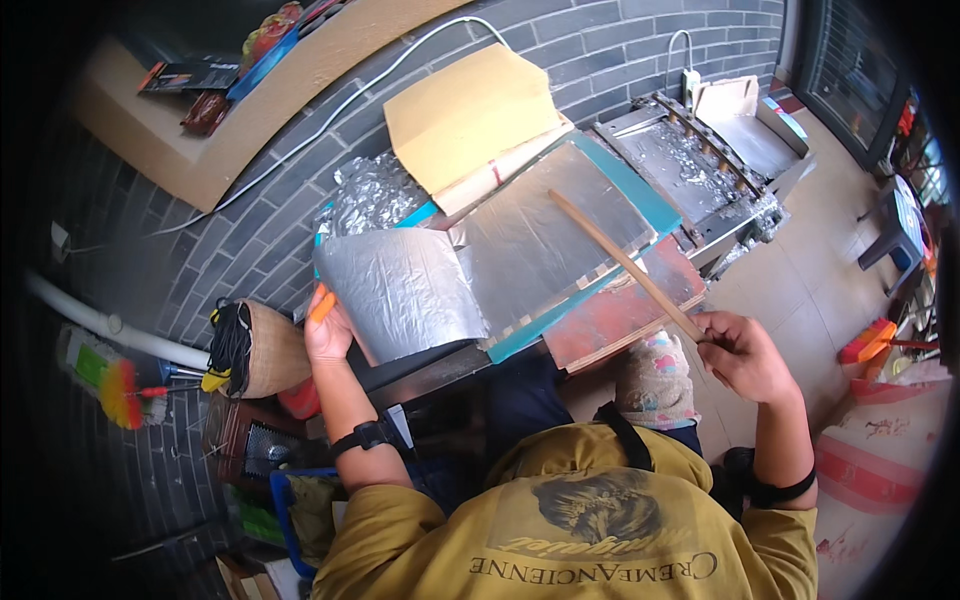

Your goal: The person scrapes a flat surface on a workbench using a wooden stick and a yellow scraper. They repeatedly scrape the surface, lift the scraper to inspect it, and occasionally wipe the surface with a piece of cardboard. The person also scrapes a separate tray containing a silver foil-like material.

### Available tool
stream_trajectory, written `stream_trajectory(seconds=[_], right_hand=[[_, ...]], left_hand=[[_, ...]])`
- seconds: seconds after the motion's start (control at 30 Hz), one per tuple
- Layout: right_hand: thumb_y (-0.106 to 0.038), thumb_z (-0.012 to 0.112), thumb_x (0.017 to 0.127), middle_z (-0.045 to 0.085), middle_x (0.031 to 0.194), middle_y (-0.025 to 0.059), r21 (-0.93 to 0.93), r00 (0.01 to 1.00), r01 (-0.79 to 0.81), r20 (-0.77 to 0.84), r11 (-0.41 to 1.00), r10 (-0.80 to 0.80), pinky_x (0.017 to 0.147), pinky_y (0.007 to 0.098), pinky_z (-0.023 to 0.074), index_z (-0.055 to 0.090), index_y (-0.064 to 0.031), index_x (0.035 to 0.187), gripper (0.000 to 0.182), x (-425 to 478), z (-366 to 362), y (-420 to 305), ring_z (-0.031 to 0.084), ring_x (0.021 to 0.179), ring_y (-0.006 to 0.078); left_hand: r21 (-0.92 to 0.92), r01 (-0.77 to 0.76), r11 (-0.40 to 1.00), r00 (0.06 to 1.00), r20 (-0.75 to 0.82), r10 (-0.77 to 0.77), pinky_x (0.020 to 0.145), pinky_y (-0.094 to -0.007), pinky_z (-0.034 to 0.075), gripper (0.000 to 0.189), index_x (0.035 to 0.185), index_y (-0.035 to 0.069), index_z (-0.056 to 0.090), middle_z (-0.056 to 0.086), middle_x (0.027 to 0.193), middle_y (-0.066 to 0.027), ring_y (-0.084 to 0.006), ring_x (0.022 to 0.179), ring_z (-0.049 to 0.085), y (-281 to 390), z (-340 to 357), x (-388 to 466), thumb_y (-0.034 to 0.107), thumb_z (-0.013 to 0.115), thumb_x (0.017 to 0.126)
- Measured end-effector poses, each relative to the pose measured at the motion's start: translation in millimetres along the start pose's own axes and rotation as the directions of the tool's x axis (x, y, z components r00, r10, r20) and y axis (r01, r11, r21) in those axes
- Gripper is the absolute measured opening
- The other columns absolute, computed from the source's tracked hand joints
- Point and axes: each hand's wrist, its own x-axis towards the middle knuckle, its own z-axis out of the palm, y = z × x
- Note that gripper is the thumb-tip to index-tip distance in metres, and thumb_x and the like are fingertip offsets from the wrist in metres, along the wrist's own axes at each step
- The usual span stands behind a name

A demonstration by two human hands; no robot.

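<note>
My right hand (742, 354) is closed around the near end of a long thin wooden stick (626, 262), whose far end lies over a dark flat sheet (551, 225) on a teal board (525, 341). At the left edge of the bench my left hand (328, 328) is by a curved sheet of silver foil (401, 289); an orange cover sits on one finger. Whether the fingers grip the foil's edge cannot be told. The foil's right edge meets the dark sheet.
Crumpled foil (375, 191) and yellow-brown paper (472, 120) lie along the brick wall. A metal frame with foil scraps (675, 169) stands right of the board. A reddish board (622, 300) juts out at the near edge. A woven basket (277, 349) holds black cords at left.
</note>
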Motion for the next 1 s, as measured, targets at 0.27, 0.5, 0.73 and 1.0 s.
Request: stream_trajectory(seconds=[0.27,0.5,0.73,1.0], right_hand=[[0.006,0.05,0.085,0.051,0.065,-0.0013,0.002,1.0,-0.008,-0.03,1.0,0.008,0.041,0.0194,0.0317,0.056,0.003,0.116,0.032,9.2,14.1,-2.8,0.042,0.045,0.0034],[0.009,0.048,0.084,0.051,0.065,-0.0014,0.0,0.998,-0.055,0.007,0.998,0.055,0.041,0.0179,0.0302,0.056,0.005,0.116,0.033,17.1,32.7,-20.7,0.04,0.044,0.0024],[0.011,0.05,0.084,0.056,0.085,-0.0029,-0.058,0.986,-0.116,0.117,0.992,0.122,0.062,0.0208,0.0402,0.058,0.0046,0.115,0.033,34.4,58.8,-30.9,0.048,0.071,0.0039],[0.004,0.057,0.081,0.06,0.07,0.0088,-0.33,0.93,0.1,0.367,0.939,0.03,0.058,0.0267,0.0439,0.059,0.0015,0.114,0.033,59.9,93.8,-38.2,0.052,0.061,0.0094]], left_hand=[[0.178,0.033,0.984,0.99,-0.141,-0.008,0.095,-0.0307,0.045,0.034,0.126,0.001,0.051,0.062,0.118,-0.009,-0.0185,0.109,0.059,12.8,-87.8,-40.5,0.007,0.047,0.093],[0.268,0.232,0.935,0.941,-0.306,-0.146,0.08,-0.0285,0.05,0.031,0.119,0.004,0.058,0.066,0.102,-0.0047,-0.0152,0.091,0.064,17.0,-112.6,-51.7,0.002,0.056,0.087],[0.45,0.355,0.82,0.883,-0.45,-0.134,0.064,-0.0269,0.049,0.021,0.107,0.005,0.062,0.065,0.084,-0.001,-0.0126,0.071,0.062,24.4,-115.9,-53.2,0.005,0.058,0.086],[0.512,0.457,0.727,0.843,-0.51,-0.171,0.064,-0.027,0.05,0.024,0.108,0.003,0.061,0.064,0.085,-0.0015,-0.0125,0.07,0.062,31.1,-117.0,-55.0,0.007,0.058,0.085]])
